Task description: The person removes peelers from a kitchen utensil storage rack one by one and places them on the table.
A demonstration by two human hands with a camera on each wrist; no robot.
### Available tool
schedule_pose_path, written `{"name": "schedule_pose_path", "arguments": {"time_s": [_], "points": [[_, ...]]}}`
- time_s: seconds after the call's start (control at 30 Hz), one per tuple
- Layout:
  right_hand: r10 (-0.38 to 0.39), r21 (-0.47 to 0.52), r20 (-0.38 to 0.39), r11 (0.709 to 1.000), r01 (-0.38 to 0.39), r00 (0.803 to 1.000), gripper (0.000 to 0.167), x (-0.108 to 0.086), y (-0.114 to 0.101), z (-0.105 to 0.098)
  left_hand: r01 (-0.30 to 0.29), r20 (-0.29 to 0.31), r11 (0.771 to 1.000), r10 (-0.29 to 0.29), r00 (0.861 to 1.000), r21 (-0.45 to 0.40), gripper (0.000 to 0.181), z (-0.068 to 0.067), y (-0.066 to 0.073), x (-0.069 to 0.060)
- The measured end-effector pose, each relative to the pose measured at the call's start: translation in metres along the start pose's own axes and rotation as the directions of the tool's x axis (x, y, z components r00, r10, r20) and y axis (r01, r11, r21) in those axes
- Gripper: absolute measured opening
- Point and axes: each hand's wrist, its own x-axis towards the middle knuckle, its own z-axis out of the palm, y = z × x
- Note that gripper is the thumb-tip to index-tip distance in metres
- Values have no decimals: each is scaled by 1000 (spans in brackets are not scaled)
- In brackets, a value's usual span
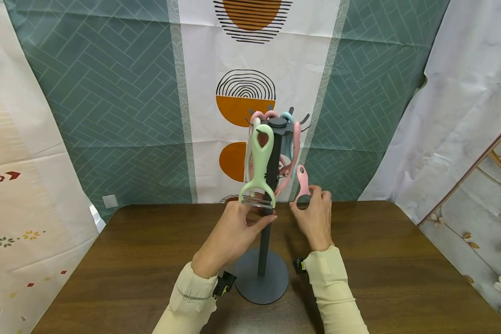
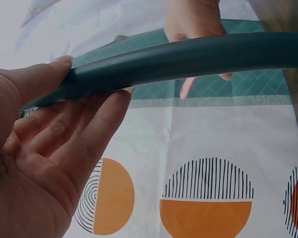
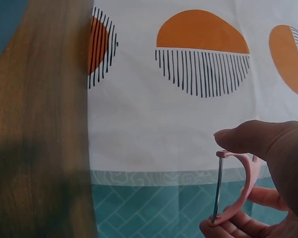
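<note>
A dark grey utensil stand (image 1: 265, 250) rises from a round base, and my left hand (image 1: 229, 234) holds its pole between thumb and fingers. My right hand (image 1: 317, 219) grips a pink peeler (image 1: 303, 178) to the right of the pole, apart from the hooks. In the right wrist view the blade (image 3: 218, 191) of this peeler shows between thumb and fingers. A light green peeler (image 1: 259, 171) hangs from a front hook, above my left hand. Other pink tools (image 1: 295, 144) and a light blue one (image 1: 287, 116) hang around the top, partly hidden.
Some hooks (image 1: 305, 119) on the right of the stand's top carry nothing. The stand is on a brown wooden table (image 1: 150, 260). A patterned cloth (image 1: 121, 102) hangs behind the table's far edge, with light curtains at both sides.
</note>
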Motion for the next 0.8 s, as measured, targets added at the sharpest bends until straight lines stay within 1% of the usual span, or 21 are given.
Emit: {"name": "schedule_pose_path", "arguments": {"time_s": [0.4,0.8], "points": [[16,-15,34,1000,-15,999,70,-1,9,8,-2,-3,1000,2,1000,-1,25,0,0,1],[39,-24,72,999,-38,997,71,-2,14,12,-12,-5,1000,12,1000,-11,24,0,1,0]]}}
